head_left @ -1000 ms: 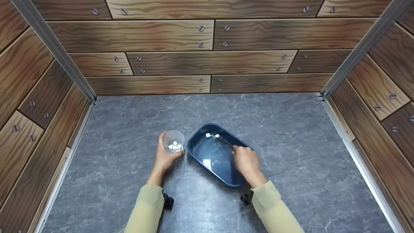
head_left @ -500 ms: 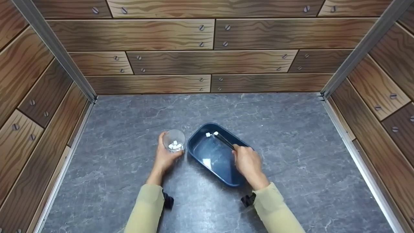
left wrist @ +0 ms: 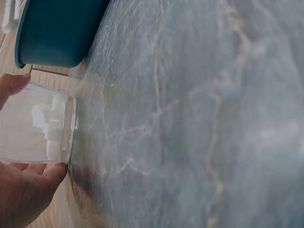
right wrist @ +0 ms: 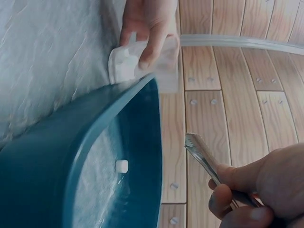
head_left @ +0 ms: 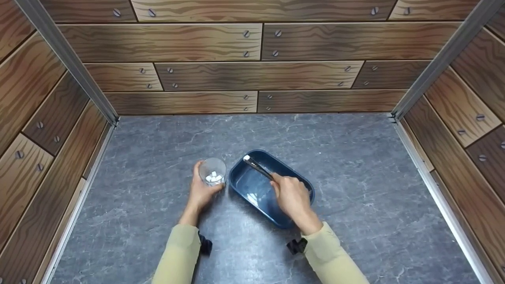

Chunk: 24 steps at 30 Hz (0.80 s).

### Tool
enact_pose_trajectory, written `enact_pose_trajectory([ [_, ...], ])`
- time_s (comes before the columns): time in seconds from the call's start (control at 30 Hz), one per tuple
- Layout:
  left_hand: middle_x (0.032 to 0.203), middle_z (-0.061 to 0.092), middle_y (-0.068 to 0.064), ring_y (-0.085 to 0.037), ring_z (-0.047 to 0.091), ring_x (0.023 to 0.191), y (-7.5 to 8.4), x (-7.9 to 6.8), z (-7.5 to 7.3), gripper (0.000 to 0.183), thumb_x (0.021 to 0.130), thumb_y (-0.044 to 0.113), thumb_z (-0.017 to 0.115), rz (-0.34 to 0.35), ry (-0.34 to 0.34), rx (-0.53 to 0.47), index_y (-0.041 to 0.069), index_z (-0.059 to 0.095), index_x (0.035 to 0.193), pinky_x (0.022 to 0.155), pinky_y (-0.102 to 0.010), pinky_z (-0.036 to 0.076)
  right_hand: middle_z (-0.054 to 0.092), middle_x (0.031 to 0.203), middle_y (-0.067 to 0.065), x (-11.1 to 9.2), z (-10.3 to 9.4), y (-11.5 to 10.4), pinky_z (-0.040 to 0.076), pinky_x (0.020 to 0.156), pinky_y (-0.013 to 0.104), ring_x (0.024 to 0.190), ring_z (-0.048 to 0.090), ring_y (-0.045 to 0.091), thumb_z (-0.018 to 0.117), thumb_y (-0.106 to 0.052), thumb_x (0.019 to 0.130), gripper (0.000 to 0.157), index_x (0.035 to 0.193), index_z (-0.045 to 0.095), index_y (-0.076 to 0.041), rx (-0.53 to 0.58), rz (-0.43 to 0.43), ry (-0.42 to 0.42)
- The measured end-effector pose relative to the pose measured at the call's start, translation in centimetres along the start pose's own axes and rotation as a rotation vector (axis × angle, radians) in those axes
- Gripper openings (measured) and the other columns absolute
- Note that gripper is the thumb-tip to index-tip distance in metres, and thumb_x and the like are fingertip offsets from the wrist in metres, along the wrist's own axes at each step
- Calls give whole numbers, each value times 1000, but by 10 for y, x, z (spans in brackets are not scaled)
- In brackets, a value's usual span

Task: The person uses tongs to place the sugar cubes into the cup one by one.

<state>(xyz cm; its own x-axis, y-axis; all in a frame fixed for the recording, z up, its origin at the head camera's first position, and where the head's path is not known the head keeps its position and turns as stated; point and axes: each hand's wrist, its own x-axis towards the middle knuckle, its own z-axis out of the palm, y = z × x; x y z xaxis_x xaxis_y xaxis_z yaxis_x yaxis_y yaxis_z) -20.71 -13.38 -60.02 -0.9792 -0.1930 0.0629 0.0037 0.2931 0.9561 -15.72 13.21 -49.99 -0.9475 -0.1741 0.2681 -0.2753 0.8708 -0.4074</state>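
My left hand (head_left: 202,192) grips a clear plastic cup (head_left: 208,163) that stands on the floor surface with several small white cubes (left wrist: 54,118) at its bottom. My right hand (head_left: 292,196) holds small metal tongs (head_left: 260,169) over a dark blue tray (head_left: 281,228). At their tips, in the head view, a white cube (head_left: 246,157) shows near the tray's far left rim. The right wrist view shows the toothed tips raised above the tray wall, and a white cube (right wrist: 122,166) lying on the tray's bottom.
The grey marbled surface (head_left: 158,138) spreads around the tray and cup. Wood-patterned walls (head_left: 209,75) with metal corner strips enclose it at the back and sides. The tray's left rim stands close beside the cup.
My right hand and the tongs have moved left and up, from beside the cubes in the tray toward the cup. The left hand and cup have stayed in place.
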Motion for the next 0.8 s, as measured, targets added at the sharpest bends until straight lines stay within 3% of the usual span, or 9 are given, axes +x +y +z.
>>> enact_pose_trajectory([
  [0.23, 138, 47, -24, -39, 47, 124, 2, 0, 0, 101, 59, 2, 87, -3, 0, -19, 10, 34, 144, 103, -48, 37, 68, 74, 3, -1, 2, -20, 44, 43, 32, 54, 57, 21, 69, -15, 91, 22, 112, 73, -13, 69, -95, 22],
  [0.4, 138, 48, -25, -39, 47, 123, 2, -1, 0, 101, 59, 3, 87, 2, 1, -15, 10, 34, 144, 103, -48, 38, 69, 76, 5, 1, 8, -33, 50, 48, 37, 60, 64, 24, 70, -15, 90, 21, 110, 74, -11, 54, -173, 51],
  [0.57, 137, 49, -25, -39, 48, 122, 1, 0, 0, 101, 59, 2, 87, 16, 4, -17, 8, 34, 144, 103, -47, 38, 70, 78, 6, 3, 13, -41, 50, 49, 44, 65, 66, 30, 68, -18, 91, 18, 108, 73, -13, 33, -187, 37],
  [0.8, 136, 49, -26, -39, 49, 121, 0, 0, 1, 101, 59, 2, 87, 16, 5, -22, 8, 34, 144, 104, -48, 38, 68, 74, 5, 8, 22, -44, 48, 47, 45, 63, 65, 30, 68, -19, 91, 15, 105, 73, -14, 47, -205, 21],
])
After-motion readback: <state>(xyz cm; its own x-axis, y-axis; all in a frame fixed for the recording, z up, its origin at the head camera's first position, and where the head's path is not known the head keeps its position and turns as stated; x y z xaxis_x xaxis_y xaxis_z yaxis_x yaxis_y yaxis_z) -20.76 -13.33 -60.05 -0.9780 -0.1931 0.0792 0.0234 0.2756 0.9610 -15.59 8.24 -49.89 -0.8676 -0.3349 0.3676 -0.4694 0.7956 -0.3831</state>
